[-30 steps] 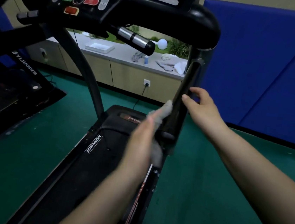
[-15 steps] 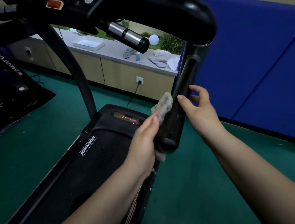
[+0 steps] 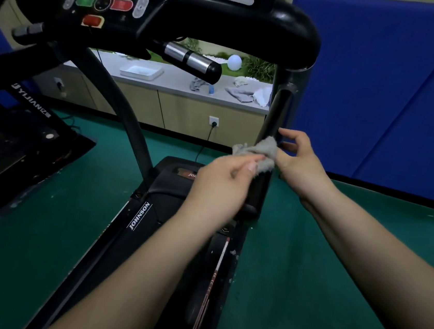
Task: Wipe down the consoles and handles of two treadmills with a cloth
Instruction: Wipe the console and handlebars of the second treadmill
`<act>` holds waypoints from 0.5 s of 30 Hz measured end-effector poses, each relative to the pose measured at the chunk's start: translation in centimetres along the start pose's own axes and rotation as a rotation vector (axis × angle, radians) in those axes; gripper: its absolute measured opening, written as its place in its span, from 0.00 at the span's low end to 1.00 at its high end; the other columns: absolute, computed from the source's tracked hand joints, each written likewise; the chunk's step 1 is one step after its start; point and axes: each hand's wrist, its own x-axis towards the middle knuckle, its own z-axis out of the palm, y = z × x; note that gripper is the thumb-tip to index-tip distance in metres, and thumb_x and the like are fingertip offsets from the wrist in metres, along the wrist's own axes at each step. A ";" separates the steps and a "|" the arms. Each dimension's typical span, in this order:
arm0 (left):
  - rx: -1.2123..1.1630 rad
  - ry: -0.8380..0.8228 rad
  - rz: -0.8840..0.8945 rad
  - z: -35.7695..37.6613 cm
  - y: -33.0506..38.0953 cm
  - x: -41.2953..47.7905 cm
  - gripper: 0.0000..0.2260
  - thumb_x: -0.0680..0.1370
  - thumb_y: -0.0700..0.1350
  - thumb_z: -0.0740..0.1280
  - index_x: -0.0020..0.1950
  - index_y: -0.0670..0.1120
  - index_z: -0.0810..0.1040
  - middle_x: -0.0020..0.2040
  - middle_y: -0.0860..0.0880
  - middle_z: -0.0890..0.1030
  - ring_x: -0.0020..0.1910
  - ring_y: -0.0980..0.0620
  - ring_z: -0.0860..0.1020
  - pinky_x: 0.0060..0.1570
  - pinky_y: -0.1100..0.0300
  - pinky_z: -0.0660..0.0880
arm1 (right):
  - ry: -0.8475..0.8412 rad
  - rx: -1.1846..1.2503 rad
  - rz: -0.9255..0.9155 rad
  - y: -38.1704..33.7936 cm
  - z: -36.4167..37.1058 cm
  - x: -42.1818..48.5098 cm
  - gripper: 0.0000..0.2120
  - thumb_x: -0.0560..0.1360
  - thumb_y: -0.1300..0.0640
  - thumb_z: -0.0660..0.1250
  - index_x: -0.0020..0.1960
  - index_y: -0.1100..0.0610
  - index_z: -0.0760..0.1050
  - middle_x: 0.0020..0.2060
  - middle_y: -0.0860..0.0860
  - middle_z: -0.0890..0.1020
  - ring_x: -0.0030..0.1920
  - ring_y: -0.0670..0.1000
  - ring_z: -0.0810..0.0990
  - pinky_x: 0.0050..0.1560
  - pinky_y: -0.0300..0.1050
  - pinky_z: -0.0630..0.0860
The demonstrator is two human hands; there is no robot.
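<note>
Our left grip (image 3: 224, 184) pinches the grey cloth (image 3: 262, 152). The thumb lies on top of it and the fingers curl under. This grip looks smeared, so we cannot make out each finger. The cloth is bunched up and sits against the black handle (image 3: 278, 111) of the treadmill, about half way along the bar. It hides that part of the handle, and the left grip hides a piece lower down.

Our right grip (image 3: 301, 165) is on the other side of the handle. Its fingers are bent and point at the bar, and its thumb meets the edge of the cloth. We cannot tell if it holds the cloth or the bar, or only touches them.

The handle joins the thick black arm of the console (image 3: 104, 2), which has one green button, two red ones and some grey ones. The top of the console is cut off by the picture edge. A silver bar (image 3: 190, 58) sticks out under it. Below our arms lies the treadmill (image 3: 141, 216) deck. A word on its front cover is half hidden by the left grip. A second treadmill (image 3: 12, 124) is on the left, cut off by the edge.

Far back stands a desk (image 3: 176, 85). A white tray (image 3: 141, 72) sits toward its left end. Grey rags (image 3: 241, 93) lie at its right end, partly hidden behind the handle. The floor (image 3: 28, 224) is green, and blue pads (image 3: 381, 88) cover the wall on the right.
</note>
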 end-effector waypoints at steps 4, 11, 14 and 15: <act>-0.395 -0.013 -0.324 0.7 -1.9 0.1 0.14 0.78 0.55 0.59 0.53 0.53 0.82 0.51 0.50 0.84 0.53 0.50 0.82 0.59 0.46 0.75 | -0.006 0.007 0.004 -0.1 -0.2 -0.3 0.26 0.72 0.42 0.69 0.67 0.44 0.66 0.61 0.47 0.73 0.58 0.48 0.74 0.48 0.40 0.71; -0.572 0.051 -0.325 1.0 -1.8 -4.8 0.14 0.82 0.48 0.58 0.50 0.58 0.83 0.52 0.55 0.84 0.55 0.58 0.80 0.60 0.57 0.73 | 0.086 -0.062 -0.006 -0.7 1.1 0.0 0.24 0.74 0.46 0.67 0.68 0.47 0.64 0.63 0.51 0.68 0.46 0.41 0.72 0.42 0.33 0.65; -0.596 0.083 -0.156 0.6 -0.5 -3.2 0.13 0.82 0.43 0.57 0.54 0.56 0.79 0.55 0.58 0.82 0.58 0.62 0.78 0.58 0.66 0.73 | 0.132 -0.122 -0.031 -1.6 1.6 0.5 0.26 0.73 0.48 0.67 0.68 0.50 0.64 0.64 0.52 0.66 0.46 0.44 0.69 0.45 0.35 0.64; -0.641 0.086 -0.130 0.2 0.1 -2.2 0.13 0.82 0.43 0.56 0.55 0.54 0.79 0.56 0.55 0.82 0.58 0.61 0.78 0.58 0.66 0.73 | 0.138 -0.132 -0.031 -1.8 1.8 0.8 0.27 0.73 0.49 0.68 0.69 0.50 0.64 0.65 0.52 0.65 0.49 0.46 0.69 0.49 0.36 0.64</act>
